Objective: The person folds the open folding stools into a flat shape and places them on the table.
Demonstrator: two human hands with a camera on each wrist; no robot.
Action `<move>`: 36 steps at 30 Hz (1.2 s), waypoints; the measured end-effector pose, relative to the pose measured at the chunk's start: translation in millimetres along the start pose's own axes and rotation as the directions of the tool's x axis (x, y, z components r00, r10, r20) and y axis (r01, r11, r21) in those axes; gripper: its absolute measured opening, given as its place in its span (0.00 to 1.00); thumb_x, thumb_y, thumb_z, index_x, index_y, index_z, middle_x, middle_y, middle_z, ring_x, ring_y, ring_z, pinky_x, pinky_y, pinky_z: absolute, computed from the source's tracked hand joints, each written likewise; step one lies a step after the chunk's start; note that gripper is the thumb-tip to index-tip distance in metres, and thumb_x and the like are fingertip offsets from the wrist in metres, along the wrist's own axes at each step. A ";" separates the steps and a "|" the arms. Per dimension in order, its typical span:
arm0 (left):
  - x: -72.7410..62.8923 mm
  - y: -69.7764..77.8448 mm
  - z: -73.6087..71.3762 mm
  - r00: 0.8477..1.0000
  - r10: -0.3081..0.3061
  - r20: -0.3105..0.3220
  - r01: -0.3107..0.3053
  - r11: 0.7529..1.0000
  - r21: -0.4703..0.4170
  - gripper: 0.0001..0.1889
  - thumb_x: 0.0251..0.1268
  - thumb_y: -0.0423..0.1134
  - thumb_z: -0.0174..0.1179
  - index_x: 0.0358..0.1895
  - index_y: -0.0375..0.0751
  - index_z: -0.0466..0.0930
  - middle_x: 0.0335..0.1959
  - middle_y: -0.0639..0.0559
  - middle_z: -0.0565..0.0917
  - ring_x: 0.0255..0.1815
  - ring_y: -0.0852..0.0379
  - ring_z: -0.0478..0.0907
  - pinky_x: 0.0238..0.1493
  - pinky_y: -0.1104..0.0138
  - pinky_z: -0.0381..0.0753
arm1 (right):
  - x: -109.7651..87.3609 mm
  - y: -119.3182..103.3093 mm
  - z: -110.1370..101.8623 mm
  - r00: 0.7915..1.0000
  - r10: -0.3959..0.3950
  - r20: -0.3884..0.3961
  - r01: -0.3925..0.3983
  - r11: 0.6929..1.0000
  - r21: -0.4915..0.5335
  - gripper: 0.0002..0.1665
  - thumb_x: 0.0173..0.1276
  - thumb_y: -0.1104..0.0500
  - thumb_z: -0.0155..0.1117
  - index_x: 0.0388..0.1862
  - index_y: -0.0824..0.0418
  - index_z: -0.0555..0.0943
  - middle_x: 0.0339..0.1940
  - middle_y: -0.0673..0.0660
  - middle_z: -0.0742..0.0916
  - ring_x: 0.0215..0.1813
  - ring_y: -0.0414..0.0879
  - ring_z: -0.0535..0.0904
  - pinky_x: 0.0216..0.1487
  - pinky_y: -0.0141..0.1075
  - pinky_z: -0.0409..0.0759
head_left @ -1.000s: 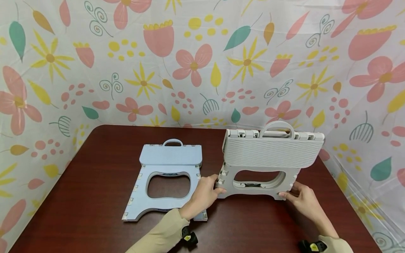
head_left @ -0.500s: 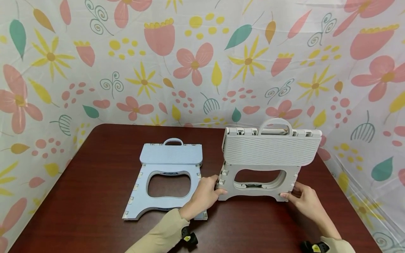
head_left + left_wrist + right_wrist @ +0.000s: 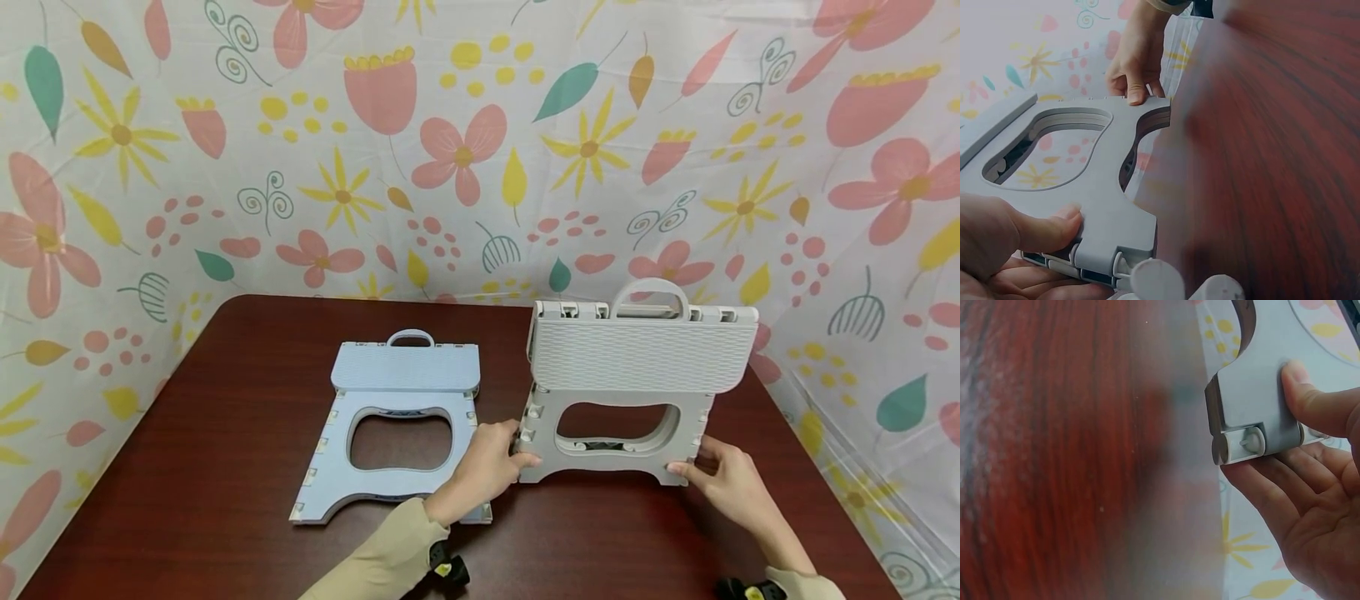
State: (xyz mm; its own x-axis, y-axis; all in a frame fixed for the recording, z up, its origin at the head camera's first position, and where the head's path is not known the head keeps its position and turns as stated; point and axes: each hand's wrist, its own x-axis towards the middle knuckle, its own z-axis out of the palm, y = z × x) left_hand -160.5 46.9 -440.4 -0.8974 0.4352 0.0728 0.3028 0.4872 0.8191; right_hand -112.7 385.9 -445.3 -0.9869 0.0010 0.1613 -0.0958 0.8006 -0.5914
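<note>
A light grey folding step stool (image 3: 633, 354), folded flat with its carry handle at the top, stands upright on the right side of the table. My left hand (image 3: 486, 458) grips its lower left edge, thumb on the front face and fingers behind, as the left wrist view shows. On the lower right edge my right hand (image 3: 723, 483) pinches the stool the same way, its thumb (image 3: 1310, 397) lying on the face near the foot. A pale blue folding stool (image 3: 405, 367), also folded, lies flat to the left, partly covered by my left forearm.
The dark red-brown wooden table (image 3: 225, 433) carries both stools. Behind it hangs a white curtain (image 3: 480, 83) printed with flowers and leaves, close to the table's back edge. A black wrist camera (image 3: 448, 567) sits on my left sleeve.
The grey stool has levelled: its right side has come down slightly and its top has shifted a little left. My right hand has followed it slightly down. The blue stool has stayed put.
</note>
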 end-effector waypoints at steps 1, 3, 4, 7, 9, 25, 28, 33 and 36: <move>0.1 -0.4 0.2 1.000 0.000 -0.002 0.000 1.000 0.002 0.11 0.55 0.40 0.70 0.34 0.38 0.79 0.19 0.52 0.80 0.14 0.70 0.69 0.19 0.76 0.70 | -0.3 -0.5 -0.3 1.000 0.003 0.004 -0.003 1.000 -0.002 0.17 0.57 0.58 0.74 0.43 0.64 0.82 0.35 0.61 0.89 0.33 0.23 0.79 0.29 0.24 0.76; -0.3 -0.8 0.4 1.000 0.003 -0.001 -0.003 1.000 0.007 0.11 0.55 0.40 0.70 0.33 0.38 0.79 0.18 0.52 0.80 0.14 0.70 0.69 0.19 0.75 0.70 | -1.0 -1.4 -0.9 1.000 0.008 0.006 -0.008 1.000 -0.011 0.17 0.57 0.58 0.74 0.43 0.63 0.82 0.36 0.61 0.89 0.33 0.23 0.79 0.29 0.25 0.77; -0.5 -0.9 0.3 1.000 0.002 0.000 -0.002 1.000 0.008 0.11 0.55 0.40 0.70 0.33 0.38 0.79 0.18 0.53 0.80 0.14 0.70 0.69 0.19 0.75 0.69 | -1.3 -1.7 -1.2 1.000 0.012 0.009 -0.012 1.000 -0.015 0.18 0.57 0.57 0.74 0.44 0.63 0.82 0.36 0.61 0.89 0.33 0.23 0.79 0.29 0.26 0.77; -0.8 -1.3 0.7 1.000 0.007 0.004 -0.007 1.000 0.021 0.11 0.55 0.40 0.70 0.33 0.39 0.79 0.18 0.54 0.79 0.15 0.69 0.68 0.20 0.75 0.69 | -2.8 -1.5 -1.3 1.000 0.019 0.015 -0.018 1.000 -0.023 0.18 0.57 0.57 0.74 0.45 0.63 0.82 0.37 0.61 0.90 0.33 0.23 0.79 0.29 0.27 0.77; -0.6 -1.1 0.9 1.000 0.004 0.008 -0.004 1.000 0.029 0.11 0.55 0.41 0.70 0.32 0.39 0.79 0.18 0.54 0.79 0.15 0.69 0.68 0.20 0.75 0.69 | -3.8 -0.7 -1.3 1.000 0.021 0.018 -0.020 1.000 -0.022 0.18 0.57 0.57 0.74 0.45 0.64 0.82 0.37 0.61 0.90 0.33 0.23 0.79 0.29 0.27 0.77; -2.1 2.3 0.7 1.000 -0.009 0.009 0.009 1.000 0.027 0.11 0.52 0.41 0.72 0.29 0.40 0.79 0.21 0.51 0.82 0.17 0.68 0.69 0.23 0.74 0.71 | -7.4 0.1 -2.5 0.999 0.028 0.046 -0.028 1.000 -0.009 0.18 0.59 0.57 0.73 0.46 0.65 0.82 0.39 0.61 0.89 0.34 0.23 0.79 0.28 0.26 0.77; -1.6 1.6 0.9 1.000 -0.007 0.002 0.007 1.000 0.016 0.12 0.51 0.41 0.72 0.30 0.39 0.80 0.21 0.50 0.83 0.17 0.68 0.67 0.23 0.75 0.70 | -7.9 0.5 -2.4 0.999 0.018 0.038 -0.017 1.000 -0.008 0.17 0.59 0.58 0.73 0.45 0.65 0.82 0.38 0.61 0.89 0.34 0.24 0.79 0.28 0.25 0.76; -1.1 0.5 0.2 1.000 -0.011 0.004 0.011 1.000 -0.008 0.14 0.50 0.41 0.73 0.34 0.36 0.82 0.26 0.45 0.86 0.18 0.68 0.66 0.22 0.75 0.68 | -7.9 1.5 -3.7 0.999 0.001 0.045 0.000 1.000 -0.009 0.17 0.59 0.58 0.73 0.44 0.65 0.82 0.37 0.60 0.90 0.34 0.24 0.79 0.28 0.25 0.75; -1.2 0.3 -0.2 1.000 -0.023 0.006 0.023 1.000 -0.009 0.17 0.50 0.42 0.73 0.39 0.34 0.82 0.34 0.40 0.88 0.23 0.62 0.79 0.26 0.73 0.74 | -7.5 2.1 -4.6 0.998 0.003 0.056 -0.003 1.000 -0.008 0.18 0.60 0.57 0.72 0.45 0.65 0.82 0.38 0.60 0.89 0.34 0.24 0.79 0.28 0.26 0.76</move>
State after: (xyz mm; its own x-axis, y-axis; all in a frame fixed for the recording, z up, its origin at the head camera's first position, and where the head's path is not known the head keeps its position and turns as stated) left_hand -159.3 46.4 -440.1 -0.9020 0.4287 0.0502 0.2790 0.4904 0.8256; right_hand -104.9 390.3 -444.1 -0.9929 -0.0304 0.1148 -0.0924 0.8052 -0.5857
